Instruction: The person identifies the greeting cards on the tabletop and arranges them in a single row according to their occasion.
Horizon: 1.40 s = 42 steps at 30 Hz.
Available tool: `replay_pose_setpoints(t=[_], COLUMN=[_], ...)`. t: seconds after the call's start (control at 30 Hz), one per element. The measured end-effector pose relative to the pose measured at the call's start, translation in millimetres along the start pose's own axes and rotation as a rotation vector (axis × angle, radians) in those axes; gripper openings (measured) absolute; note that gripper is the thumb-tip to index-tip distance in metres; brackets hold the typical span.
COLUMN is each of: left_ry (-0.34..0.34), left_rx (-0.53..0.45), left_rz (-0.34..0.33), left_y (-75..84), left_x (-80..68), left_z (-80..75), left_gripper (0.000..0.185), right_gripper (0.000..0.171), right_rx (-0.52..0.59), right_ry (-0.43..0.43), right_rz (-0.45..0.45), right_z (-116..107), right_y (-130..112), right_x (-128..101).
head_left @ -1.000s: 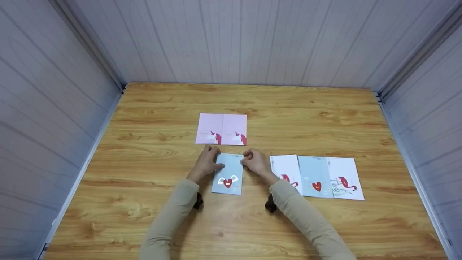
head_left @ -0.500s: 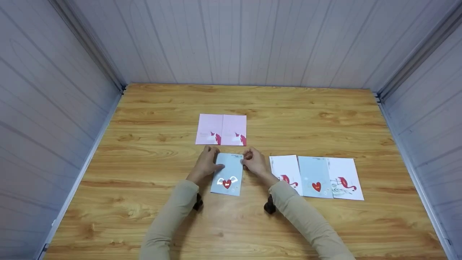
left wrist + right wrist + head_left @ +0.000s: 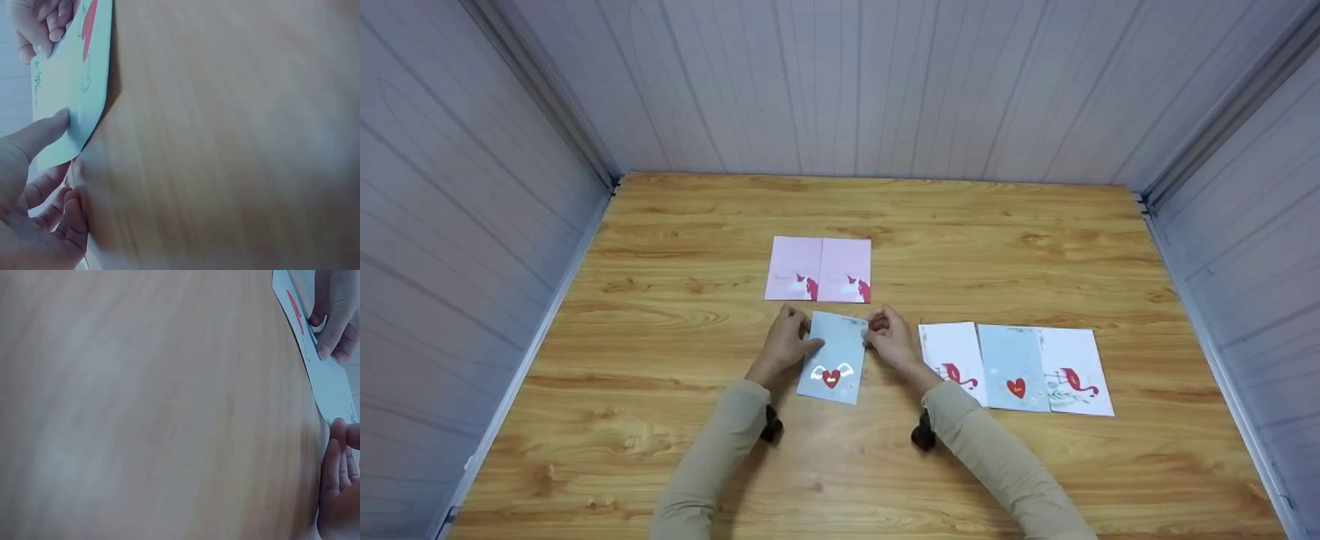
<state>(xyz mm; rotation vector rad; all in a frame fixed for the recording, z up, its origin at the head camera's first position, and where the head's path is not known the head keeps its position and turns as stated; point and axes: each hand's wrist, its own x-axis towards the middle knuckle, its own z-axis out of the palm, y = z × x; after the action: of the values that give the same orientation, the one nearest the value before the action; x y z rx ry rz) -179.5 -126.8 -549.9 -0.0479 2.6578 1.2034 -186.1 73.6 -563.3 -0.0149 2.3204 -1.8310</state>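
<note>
In the head view a light blue card (image 3: 834, 356) with a red winged heart is held between both hands near the middle of the table. My left hand (image 3: 789, 339) pinches its left edge, thumb on top. In the left wrist view the left thumb (image 3: 48, 132) presses the face, a finger lies below the edge, and the card (image 3: 93, 93) bends a little above the table. My right hand (image 3: 892, 337) pinches the upper right edge; the right wrist view shows its thumb and forefinger (image 3: 336, 430) at the card's corner (image 3: 332, 391).
Two pink cards (image 3: 819, 270) lie side by side beyond the hands. Right of the right hand lie a white flamingo card (image 3: 949, 352), partly behind the forearm, another blue heart card (image 3: 1012, 360) and a second flamingo card (image 3: 1072, 367). Panelled walls (image 3: 840, 90) bound the table.
The blue card's top edge has come up slightly away from me and the card has turned a little clockwise. Both hands keep their grip; the other cards stay in place.
</note>
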Motion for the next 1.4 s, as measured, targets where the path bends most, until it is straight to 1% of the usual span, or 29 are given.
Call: replay_pose_setpoints(t=[0.13,0.23,0.33,0.47,0.6,0.8,1.03,1.23,1.3,1.4], left_ry=[0.006,0.012,0.025,0.030,0.020,-0.017,-0.085,-0.117,-0.124,-0.142], left_rx=[-0.025,-0.029,-0.016,0.010,0.020,0.014,0.019,-0.027,-0.040,-0.069], left_rz=[0.013,0.029,0.064,0.099,0.115,0.075,0.093,0.065,0.077,0.078], left_y=[-2.0,-3.4,-5.4,-7.1,-6.7,-5.6,-6.2,-7.5,-8.0,-8.6], left_x=[-3.4,-5.3,-7.3,-11.0,-15.9,-25.0,-31.4,-37.1,-38.9,-40.8], left_z=[-0.5,0.0,1.1,2.1,2.1,0.4,-1.6,-2.2,-2.1,-2.1], left_gripper=[0.015,0.013,0.013,0.014,0.013,0.015,0.012,0.011,0.011,0.010], right_gripper=[0.017,0.016,0.017,0.017,0.018,0.018,0.020,0.020,0.020,0.020], right_rx=[0.008,0.012,0.061,0.122,0.148,0.233,0.312,0.374,0.394,0.417], right_ry=[0.030,0.047,0.054,0.076,0.113,0.148,0.179,0.205,0.211,0.223], right_rz=[-0.025,-0.029,-0.032,-0.008,0.037,0.080,0.111,0.160,0.170,0.174], right_z=[-1,-1,-1,0,0,-1,-4,-4,-4,-5], right_y=[2,2,1,1,2,0,-2,-2,-2,-2], right_x=[0,0,1,3,5,7,6,6,6,7])
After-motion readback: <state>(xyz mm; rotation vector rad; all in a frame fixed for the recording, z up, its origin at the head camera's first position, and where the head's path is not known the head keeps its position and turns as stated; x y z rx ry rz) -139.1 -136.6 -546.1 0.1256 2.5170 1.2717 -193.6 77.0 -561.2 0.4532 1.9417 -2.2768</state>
